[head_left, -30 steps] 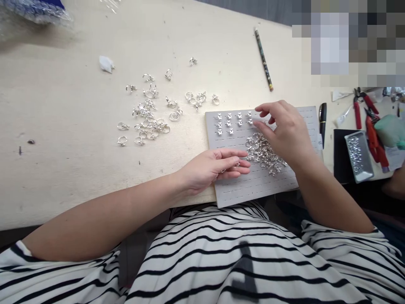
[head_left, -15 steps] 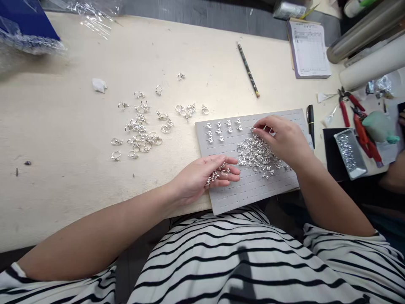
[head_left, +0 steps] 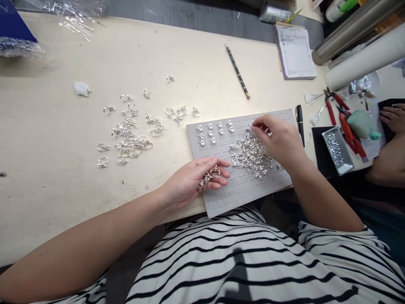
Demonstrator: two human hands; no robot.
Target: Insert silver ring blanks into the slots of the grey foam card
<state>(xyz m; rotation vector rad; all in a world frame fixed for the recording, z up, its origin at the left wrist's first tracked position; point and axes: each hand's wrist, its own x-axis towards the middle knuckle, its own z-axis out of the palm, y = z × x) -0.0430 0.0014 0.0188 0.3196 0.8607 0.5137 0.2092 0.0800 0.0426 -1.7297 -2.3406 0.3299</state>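
Several silver rings lie in my left hand, which is cupped palm up over the left front part of a grey slotted ring board. My right hand pinches one silver ring between thumb and fingertips, just above the board's upper middle. Below that hand a heap of loose rings covers the centre of the board. Short columns of rings stand upright in the slots at its upper left.
Loose rings are scattered on the pale table to the left. Behind lie a pencil and a notepad. On the right are a black pen, red-handled pliers and a small tray. Another person's hand rests at the far right.
The view has shifted, so everything sits further left, and more of the other person's hand shows. The ring in my right hand's fingertips shows more clearly. My left hand still cups its rings.
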